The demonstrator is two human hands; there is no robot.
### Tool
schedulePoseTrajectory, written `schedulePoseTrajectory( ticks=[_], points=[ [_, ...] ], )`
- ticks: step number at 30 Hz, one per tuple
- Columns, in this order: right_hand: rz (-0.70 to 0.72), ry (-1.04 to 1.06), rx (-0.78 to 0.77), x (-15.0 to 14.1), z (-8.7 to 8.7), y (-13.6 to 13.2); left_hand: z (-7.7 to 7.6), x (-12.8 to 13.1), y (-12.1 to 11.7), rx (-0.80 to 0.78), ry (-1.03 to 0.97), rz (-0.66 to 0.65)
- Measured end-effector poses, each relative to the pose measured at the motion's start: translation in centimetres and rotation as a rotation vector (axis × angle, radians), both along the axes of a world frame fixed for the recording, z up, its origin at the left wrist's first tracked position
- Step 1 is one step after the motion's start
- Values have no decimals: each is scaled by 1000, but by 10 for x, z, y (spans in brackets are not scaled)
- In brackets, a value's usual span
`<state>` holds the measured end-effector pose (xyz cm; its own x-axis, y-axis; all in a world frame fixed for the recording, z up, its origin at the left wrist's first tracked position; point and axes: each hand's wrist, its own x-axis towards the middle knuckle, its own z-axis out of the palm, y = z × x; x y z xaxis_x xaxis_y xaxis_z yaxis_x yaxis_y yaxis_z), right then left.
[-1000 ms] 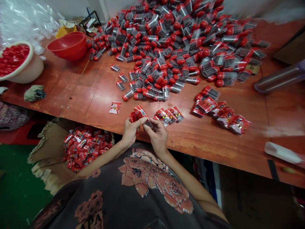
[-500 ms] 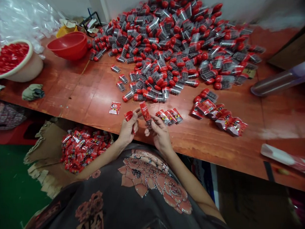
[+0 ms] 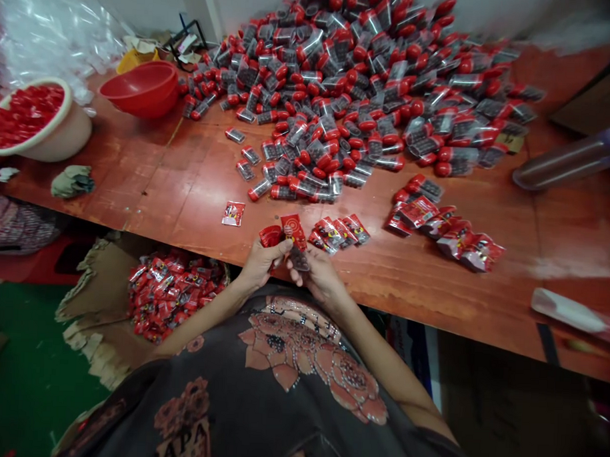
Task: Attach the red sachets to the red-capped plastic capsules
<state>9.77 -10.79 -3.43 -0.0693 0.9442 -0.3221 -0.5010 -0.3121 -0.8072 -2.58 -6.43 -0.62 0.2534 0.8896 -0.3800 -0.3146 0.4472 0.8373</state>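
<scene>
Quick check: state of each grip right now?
Left grip: closed, holding what looks like a red cap.
Right grip: closed, holding a red printed sachet by its clear, dark-filled end.

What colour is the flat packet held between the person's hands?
The flat packet is red with white print, best in head view.

Red sachet (image 3: 293, 231) with white logo; dark grey shirt (image 3: 129, 399), pink roses (image 3: 285, 344)

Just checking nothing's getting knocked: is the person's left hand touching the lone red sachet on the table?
Apart. The head view shows the left hand below and to the right of the lone red sachet, with a strip of tabletop visible between them.
</scene>
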Motion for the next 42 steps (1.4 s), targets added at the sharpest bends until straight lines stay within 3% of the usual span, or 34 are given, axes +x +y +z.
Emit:
schedulePoseTrajectory(
  ticks=[3,5,8,12,17,23,27,31,35,38,42],
  points=[
    [-254,-491,245,11,2,-2,1,0,4,-45,-18,80],
    [-307,-808,459,20,3,-2,1,-1,6,-71,-16,99],
    [-187,-1158,693,31,4,-1,1,-1,5,-87,3,107],
    [20,-1479,798,38,7,0,-2,-2,-2,-89,63,89],
    [315,-1585,852,40,12,-2,-10,-4,-12,-109,109,49],
    [523,-1696,905,36,19,1,-18,-1,-15,-182,82,16],
    [541,-1698,852,34,15,-1,-23,-2,-16,-207,140,-18],
    [560,-1564,742,38,3,-12,-28,-7,-18,-278,234,-100],
    [542,-1289,547,49,-1,-22,-28,-14,-14,-276,218,-102],
    [387,-1027,341,52,1,-23,-24,-15,-6,-271,121,-66],
    [216,-531,64,40,0,-12,-16,-7,5,-220,29,-37]
  ],
)
